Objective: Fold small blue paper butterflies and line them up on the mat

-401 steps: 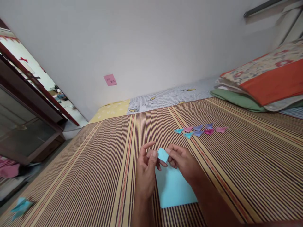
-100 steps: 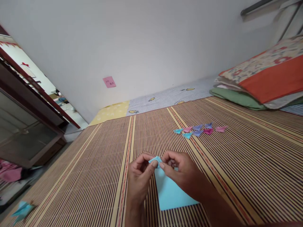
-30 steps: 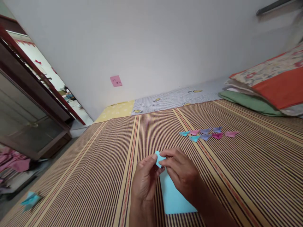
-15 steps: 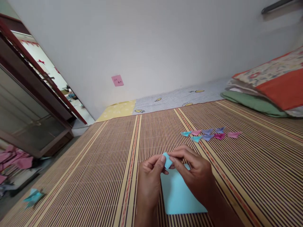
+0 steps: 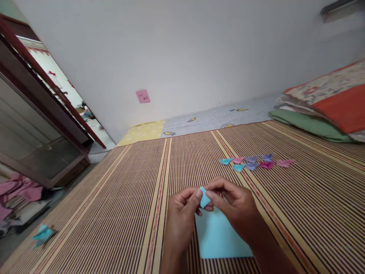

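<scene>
A small folded piece of light-blue paper (image 5: 204, 199) is held between my two hands, above the mat. My left hand (image 5: 184, 213) pinches its left side between thumb and fingers. On its right side, my right hand (image 5: 235, 205) grips it the same way, fingertips close together. Below them lies a flat light-blue sheet of paper (image 5: 222, 236), partly covered by my right hand and forearm. Beyond my hands, several small folded paper pieces (image 5: 252, 166) in blue, pink, purple and magenta sit in two rows.
The striped mat (image 5: 119, 205) spreads over the bed. A crumpled teal paper piece (image 5: 42, 235) lies near its left edge. Folded bedding (image 5: 322, 125) is stacked at the back right. A pink note (image 5: 143, 96) is stuck on the wall, and a door (image 5: 37, 133) stands at left.
Both hands still hold the folded paper. My right thumb and fingers have shifted slightly on it, and the whole view has moved a little.
</scene>
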A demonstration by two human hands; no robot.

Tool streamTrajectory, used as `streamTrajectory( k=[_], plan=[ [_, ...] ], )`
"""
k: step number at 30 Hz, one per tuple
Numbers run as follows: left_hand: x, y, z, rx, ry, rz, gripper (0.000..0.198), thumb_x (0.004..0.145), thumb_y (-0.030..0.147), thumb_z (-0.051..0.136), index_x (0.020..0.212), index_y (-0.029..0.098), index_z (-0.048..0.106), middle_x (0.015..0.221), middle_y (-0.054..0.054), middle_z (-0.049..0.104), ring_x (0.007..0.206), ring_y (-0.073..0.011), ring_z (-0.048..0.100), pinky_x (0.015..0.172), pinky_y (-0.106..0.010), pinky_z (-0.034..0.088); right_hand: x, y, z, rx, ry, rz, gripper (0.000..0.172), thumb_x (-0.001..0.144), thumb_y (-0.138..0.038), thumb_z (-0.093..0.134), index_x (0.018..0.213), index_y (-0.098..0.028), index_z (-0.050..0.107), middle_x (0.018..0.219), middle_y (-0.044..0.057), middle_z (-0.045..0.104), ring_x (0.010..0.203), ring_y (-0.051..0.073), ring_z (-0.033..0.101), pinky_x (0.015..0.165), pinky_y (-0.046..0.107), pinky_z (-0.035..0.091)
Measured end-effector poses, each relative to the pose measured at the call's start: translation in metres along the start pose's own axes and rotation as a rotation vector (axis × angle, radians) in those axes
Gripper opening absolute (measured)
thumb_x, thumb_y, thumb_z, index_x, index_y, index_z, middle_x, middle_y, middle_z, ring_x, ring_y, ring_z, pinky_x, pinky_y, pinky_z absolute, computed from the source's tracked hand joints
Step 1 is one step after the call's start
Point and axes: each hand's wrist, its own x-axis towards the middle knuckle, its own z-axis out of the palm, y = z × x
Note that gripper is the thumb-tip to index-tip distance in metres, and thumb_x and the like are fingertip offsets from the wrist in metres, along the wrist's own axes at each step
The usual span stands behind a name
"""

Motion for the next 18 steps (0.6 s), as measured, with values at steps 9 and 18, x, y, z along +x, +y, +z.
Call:
streamTrajectory(
  k=[9,18],
  plan=[
    [-0.005,0.006,0.004,0.063,-0.077,0.008,0.043,0.098,0.046,0.052,0.084,0.014,0.075,0.078,-0.011,0.077,0.057,-0.0158,0.064,0.054,-0.026,0.043,0.006,0.016,-0.007,0.442,-0.131,0.294,0.022,0.083,-0.039,0.077,0.085,-0.018,0.069,0.062,-0.003,0.060,0.054,0.011,0.056,0.058,0.027,0.045],
    [-0.007,0.005,0.003,0.183,-0.084,0.026,0.041,0.099,0.043,0.051,0.083,0.016,0.076,0.074,-0.008,0.075,0.060,-0.0162,0.061,0.057,-0.027,0.044,0.005,0.009,-0.010,0.363,-0.153,0.279,0.020,0.084,-0.034,0.074,0.080,-0.017,0.064,0.064,-0.003,0.061,0.059,0.011,0.057,0.061,0.025,0.045]
  ],
)
